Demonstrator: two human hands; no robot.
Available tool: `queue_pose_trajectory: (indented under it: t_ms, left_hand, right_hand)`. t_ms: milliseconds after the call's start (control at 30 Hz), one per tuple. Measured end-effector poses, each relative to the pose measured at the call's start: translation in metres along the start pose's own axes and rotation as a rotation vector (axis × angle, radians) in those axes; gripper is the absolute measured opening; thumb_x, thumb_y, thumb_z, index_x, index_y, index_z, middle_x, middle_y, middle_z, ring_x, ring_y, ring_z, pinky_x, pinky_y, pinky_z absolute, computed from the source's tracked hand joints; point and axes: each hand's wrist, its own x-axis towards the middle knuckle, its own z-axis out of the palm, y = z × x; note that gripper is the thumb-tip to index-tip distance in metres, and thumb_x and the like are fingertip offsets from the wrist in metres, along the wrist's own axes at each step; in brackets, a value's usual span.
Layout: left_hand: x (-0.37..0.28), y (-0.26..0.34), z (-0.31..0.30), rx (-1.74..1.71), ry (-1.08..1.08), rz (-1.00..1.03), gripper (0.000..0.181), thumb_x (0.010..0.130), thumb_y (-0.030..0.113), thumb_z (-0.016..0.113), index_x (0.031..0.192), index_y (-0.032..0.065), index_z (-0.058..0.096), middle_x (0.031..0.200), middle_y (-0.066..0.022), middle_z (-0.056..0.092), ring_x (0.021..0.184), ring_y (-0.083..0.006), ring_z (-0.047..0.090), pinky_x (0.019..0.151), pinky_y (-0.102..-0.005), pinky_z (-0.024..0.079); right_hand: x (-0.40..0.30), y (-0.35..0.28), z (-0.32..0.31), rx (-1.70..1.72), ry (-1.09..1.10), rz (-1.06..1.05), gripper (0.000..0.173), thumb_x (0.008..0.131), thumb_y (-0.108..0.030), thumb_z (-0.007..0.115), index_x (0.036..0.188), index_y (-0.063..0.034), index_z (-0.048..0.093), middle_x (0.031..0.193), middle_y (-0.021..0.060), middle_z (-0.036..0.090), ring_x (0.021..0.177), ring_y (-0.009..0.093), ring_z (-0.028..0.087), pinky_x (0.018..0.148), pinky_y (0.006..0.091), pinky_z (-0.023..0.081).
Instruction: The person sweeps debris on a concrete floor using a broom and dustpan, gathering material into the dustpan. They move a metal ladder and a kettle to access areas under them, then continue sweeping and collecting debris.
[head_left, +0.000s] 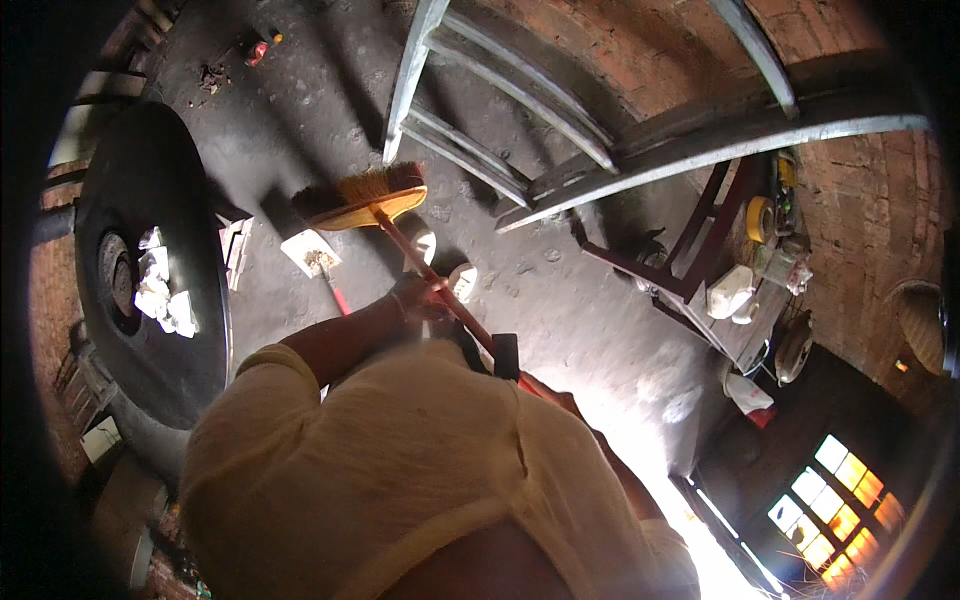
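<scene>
A push broom (409, 204) has a yellow head, light bristles that darken at the ends, and a reddish handle. My left hand (421, 297) grips the handle partway up. Nearer my body, my right hand (553, 391) is around the upper handle, partly hidden by my shirt (405, 465). A small black object (506, 356) overlaps the handle between my hands. The bristles point away from me, low over the grey floor (322, 135). Left of the broom lies a white dustpan (312, 253) with crumbly debris in it and a red handle.
A large dark round-edged surface (172, 195) with a circular recess stands at left. Pale wooden frames (637, 176) are at upper right. A side table (754, 322) holds jars and yellow tape. Red litter (256, 52) lies on the far floor; brick walls (855, 225) stand at right.
</scene>
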Motion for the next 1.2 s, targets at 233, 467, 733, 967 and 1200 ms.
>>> queue_pose_trajectory:
  t_ms: [233, 467, 733, 967, 1200]
  left_hand:
    - [-0.015, -0.059, -0.032, -0.208, 0.051, 0.107, 0.026, 0.085, 0.034, 0.051, 0.082, 0.0083, 0.056, 0.068, -0.0033, 0.057, 0.061, -0.0155, 0.057, 0.052, -0.0297, 0.044]
    - [-0.012, -0.148, -0.071, 0.326, 0.401, 0.173, 0.019, 0.083, 0.025, 0.056, 0.085, 0.0054, 0.058, 0.07, -0.0048, 0.058, 0.061, -0.0166, 0.056, 0.053, -0.0296, 0.046]
    - [0.008, -0.198, -0.158, 0.747, 0.306, 0.412, 0.023, 0.082, 0.025, 0.054, 0.093, 0.0055, 0.055, 0.081, -0.0099, 0.06, 0.067, -0.022, 0.059, 0.06, -0.0359, 0.049]
    - [-0.006, -0.021, 0.001, -0.002, 0.445, 0.048, 0.025, 0.083, 0.032, 0.052, 0.097, 0.0113, 0.052, 0.073, -0.0017, 0.057, 0.071, -0.0172, 0.058, 0.06, -0.0329, 0.048]
    - [-0.001, 0.048, 0.032, 0.063, 0.285, 0.296, 0.024, 0.085, 0.033, 0.052, 0.099, 0.013, 0.051, 0.085, -0.0025, 0.061, 0.075, -0.0158, 0.061, 0.061, -0.031, 0.047]
  right_hand:
    - [0.064, 0.062, 0.025, -0.188, 0.091, 0.108, 0.052, 0.078, -0.01, 0.053, 0.128, -0.0142, 0.038, 0.095, 0.0213, 0.06, 0.088, 0.033, 0.06, 0.073, 0.0395, 0.048]
    - [0.175, 0.168, 0.07, -0.173, 0.29, 0.076, 0.046, 0.08, -0.012, 0.046, 0.126, -0.0135, 0.042, 0.082, 0.0195, 0.06, 0.07, 0.031, 0.061, 0.058, 0.0387, 0.048]
    - [0.039, 0.138, 0.101, 0.671, 0.039, 0.511, 0.047, 0.08, -0.021, 0.056, 0.126, -0.0177, 0.045, 0.054, -0.0002, 0.051, 0.043, 0.008, 0.047, 0.041, 0.0243, 0.04]
    - [-0.064, 0.191, 0.083, 0.109, 0.193, 0.485, 0.051, 0.079, -0.026, 0.055, 0.127, -0.0185, 0.042, 0.086, 0.0184, 0.062, 0.077, 0.024, 0.062, 0.065, 0.0346, 0.047]
    - [-0.118, 0.175, 0.064, 0.152, 0.24, 0.489, 0.051, 0.079, -0.022, 0.056, 0.128, -0.0167, 0.041, 0.083, 0.0158, 0.061, 0.074, 0.021, 0.06, 0.062, 0.0318, 0.046]
